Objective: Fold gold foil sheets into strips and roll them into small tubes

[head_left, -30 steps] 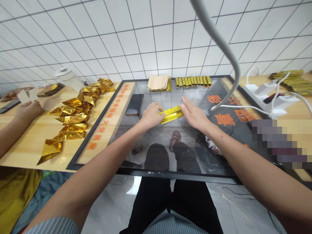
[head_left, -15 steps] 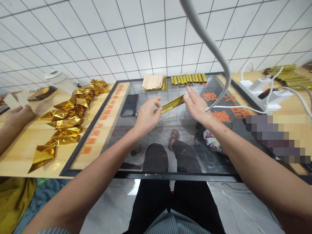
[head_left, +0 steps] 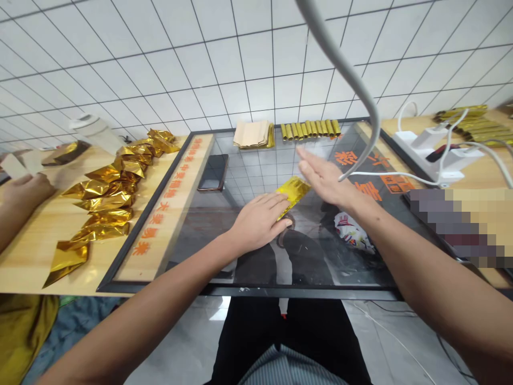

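Observation:
A gold foil paper sheet lies at a slant on the dark glass top. My left hand rests flat over its left part, fingers stretched out and hiding that end. Just right of the sheet's far corner, my right hand is open with its fingers straight and slightly blurred; whether it touches the sheet I cannot tell. Behind them, along the wall, stands a stack of paper sheets with gold edges, and beside it a row of gold paper rolls.
A phone lies left on the glass. Folded gold foil pieces line the wooden table further left, near another person's hand. A thick grey cable hangs in front, and a power strip with plugs stands right.
The gold paper has gone from a narrow strip held between both hands to a wider sheet lying on the glass. My left hand has moved nearer and right, flattening on it.

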The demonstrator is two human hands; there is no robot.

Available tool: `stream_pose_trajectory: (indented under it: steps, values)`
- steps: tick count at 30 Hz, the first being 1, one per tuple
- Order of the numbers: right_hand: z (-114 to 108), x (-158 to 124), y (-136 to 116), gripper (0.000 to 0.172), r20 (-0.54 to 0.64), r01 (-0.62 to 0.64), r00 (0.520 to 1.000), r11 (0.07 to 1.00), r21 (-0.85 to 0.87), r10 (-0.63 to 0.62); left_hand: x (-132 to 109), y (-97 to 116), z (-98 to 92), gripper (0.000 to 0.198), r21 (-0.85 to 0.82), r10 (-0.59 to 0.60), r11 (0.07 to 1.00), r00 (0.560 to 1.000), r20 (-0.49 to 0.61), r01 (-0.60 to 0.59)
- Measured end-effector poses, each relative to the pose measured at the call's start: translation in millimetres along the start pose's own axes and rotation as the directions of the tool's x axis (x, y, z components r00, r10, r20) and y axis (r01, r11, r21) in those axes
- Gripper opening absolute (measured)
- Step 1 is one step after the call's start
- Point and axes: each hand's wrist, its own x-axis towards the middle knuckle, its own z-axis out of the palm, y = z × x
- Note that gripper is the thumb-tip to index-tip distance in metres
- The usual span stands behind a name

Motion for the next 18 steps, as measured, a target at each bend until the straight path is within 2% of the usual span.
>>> stream_pose_trajectory:
  steps: [3,6,9,14,18]
  values:
    - [15,-10,-23,0.080,0.254,0.132,0.957,0.990,0.048,-0.140,0,-1,1.7,0.051,-0.022,-0.061,0.998,0.998,0.029,0.062]
    - [30,-16,-33,0.081,0.372,0.214,0.902,0.975,0.052,-0.218,-2,-2,3.3,0.054,-0.055,-0.067,0.996,0.997,0.035,0.069]
    - [36,-15,-25,0.080,0.385,0.195,0.907,0.981,-0.017,-0.174,-4,-3,4.4,0.059,-0.063,-0.064,0.996,0.996,0.059,0.068]
    - [35,-5,1,0.079,0.367,0.196,0.920,0.971,-0.136,-0.135,-5,-4,4.2,0.062,-0.056,-0.083,0.994,0.991,0.109,0.089]
    - [35,-1,12,0.079,0.362,0.179,0.927,0.964,-0.198,-0.098,-6,-2,4.2,0.065,-0.031,-0.100,0.994,0.988,0.115,0.104]
